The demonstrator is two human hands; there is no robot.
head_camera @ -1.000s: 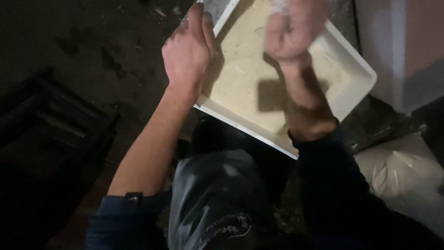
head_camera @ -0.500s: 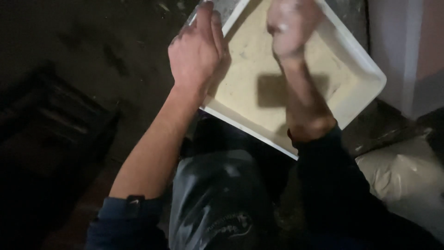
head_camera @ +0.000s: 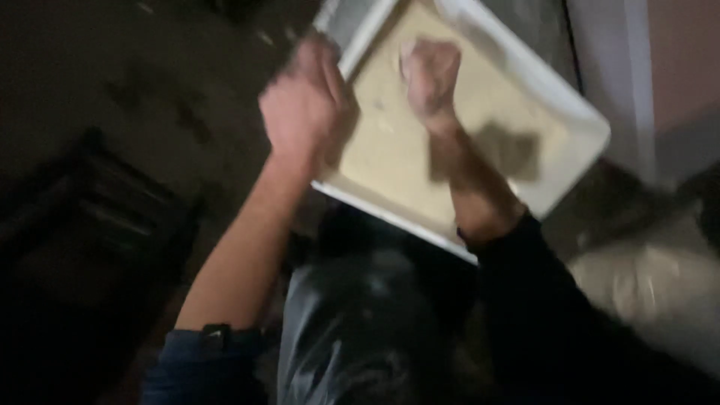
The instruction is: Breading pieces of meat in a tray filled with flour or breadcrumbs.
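The white tray holds pale dough. The left hand grips the tray's left rim, fingers clamped. The right hand presses the dough, fingers curled together.

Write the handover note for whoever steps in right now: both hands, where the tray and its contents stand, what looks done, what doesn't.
Left hand: on the near left edge of the white tray; the picture is blurred, so the grip cannot be told.
Right hand: closed in a fist, down in the pale mixture in the tray.
Tray: tilted in view, above a dark bag at the person's lap.
Done: the mixture lies spread over the tray floor.
Left: the mixture is all in the tray; the fist is in it.
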